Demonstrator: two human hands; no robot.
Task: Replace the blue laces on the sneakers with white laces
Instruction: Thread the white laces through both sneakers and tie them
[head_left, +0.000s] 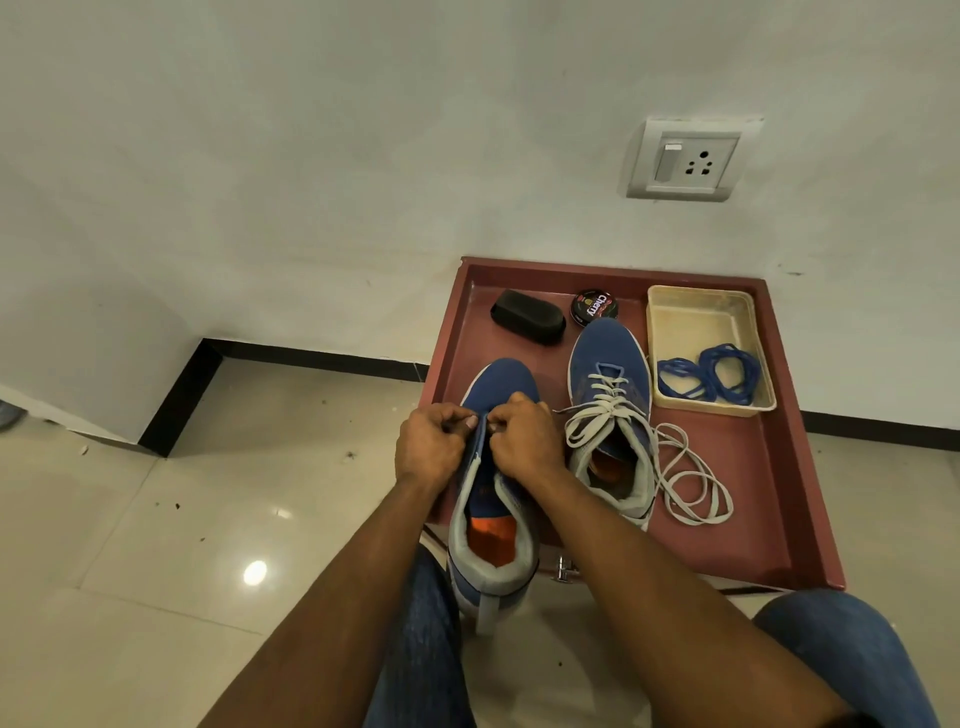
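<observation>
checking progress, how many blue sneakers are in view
2. One blue sneaker sits at the red tray's near edge, held by both hands; the other blue sneaker, with white laces, lies right of it.

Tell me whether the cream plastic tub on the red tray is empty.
Not empty. The cream plastic tub holds coiled blue laces at its near end; the far part is bare.

This looks like a room in a home. The floor (156, 519) has shiny pale tiles with bits of dirt on it. The wall (311, 156) is plain white with a black strip along the bottom and a switch and plug socket (684, 158) low down.
</observation>
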